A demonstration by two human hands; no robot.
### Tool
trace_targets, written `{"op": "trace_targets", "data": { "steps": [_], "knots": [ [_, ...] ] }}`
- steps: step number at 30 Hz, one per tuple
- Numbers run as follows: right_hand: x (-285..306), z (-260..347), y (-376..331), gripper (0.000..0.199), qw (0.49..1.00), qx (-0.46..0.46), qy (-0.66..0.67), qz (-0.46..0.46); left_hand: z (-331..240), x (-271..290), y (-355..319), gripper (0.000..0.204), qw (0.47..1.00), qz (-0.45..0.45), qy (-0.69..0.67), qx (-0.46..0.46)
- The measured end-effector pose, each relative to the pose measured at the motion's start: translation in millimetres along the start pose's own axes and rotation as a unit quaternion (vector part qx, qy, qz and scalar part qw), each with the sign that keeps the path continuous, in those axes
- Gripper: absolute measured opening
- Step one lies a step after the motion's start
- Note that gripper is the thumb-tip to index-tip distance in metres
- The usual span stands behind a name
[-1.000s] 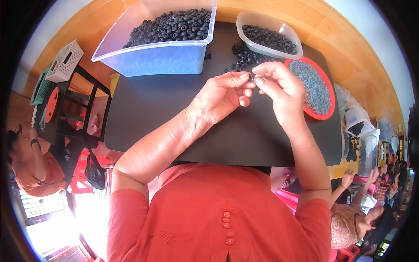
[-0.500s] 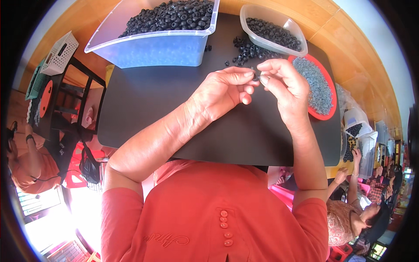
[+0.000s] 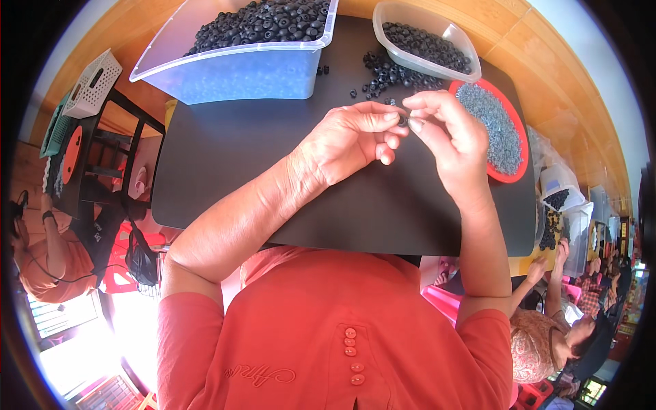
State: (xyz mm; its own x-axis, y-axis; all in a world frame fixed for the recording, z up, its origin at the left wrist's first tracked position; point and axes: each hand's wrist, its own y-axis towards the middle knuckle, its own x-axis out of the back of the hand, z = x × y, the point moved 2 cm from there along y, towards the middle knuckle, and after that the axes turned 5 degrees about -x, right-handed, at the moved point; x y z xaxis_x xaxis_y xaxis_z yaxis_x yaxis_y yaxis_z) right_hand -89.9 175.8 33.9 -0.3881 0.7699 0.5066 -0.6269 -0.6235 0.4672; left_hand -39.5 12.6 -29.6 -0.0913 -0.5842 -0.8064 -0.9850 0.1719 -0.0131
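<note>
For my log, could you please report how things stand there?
Left hand pinching small black piece. Right hand at it. Loose black pieces beyond, beside small clear tub.

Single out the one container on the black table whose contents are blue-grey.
It's the red, rounded tray beside the bare right hand; the large translucent plastic bin and the smaller translucent plastic tub hold black, bead-like pieces instead.

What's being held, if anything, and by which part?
A small black bead-like piece, pinched at its left side by the left hand. The right hand is at its right side; whether it also grips cannot be told.
</note>
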Motion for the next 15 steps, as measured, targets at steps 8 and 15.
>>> {"op": "trace_targets", "data": {
  "steps": [8,15],
  "knots": [
    [0,-12,-2,0.02,0.973,-0.142,0.18,0.002,-1,-8,-3,0.017,1.0,-0.011,0.005,0.0],
    [-2,-12,-3,0.018,0.954,-0.165,0.251,-0.017,1,-12,-2,0.011,0.999,-0.027,0.02,-0.008]
  ]
}}
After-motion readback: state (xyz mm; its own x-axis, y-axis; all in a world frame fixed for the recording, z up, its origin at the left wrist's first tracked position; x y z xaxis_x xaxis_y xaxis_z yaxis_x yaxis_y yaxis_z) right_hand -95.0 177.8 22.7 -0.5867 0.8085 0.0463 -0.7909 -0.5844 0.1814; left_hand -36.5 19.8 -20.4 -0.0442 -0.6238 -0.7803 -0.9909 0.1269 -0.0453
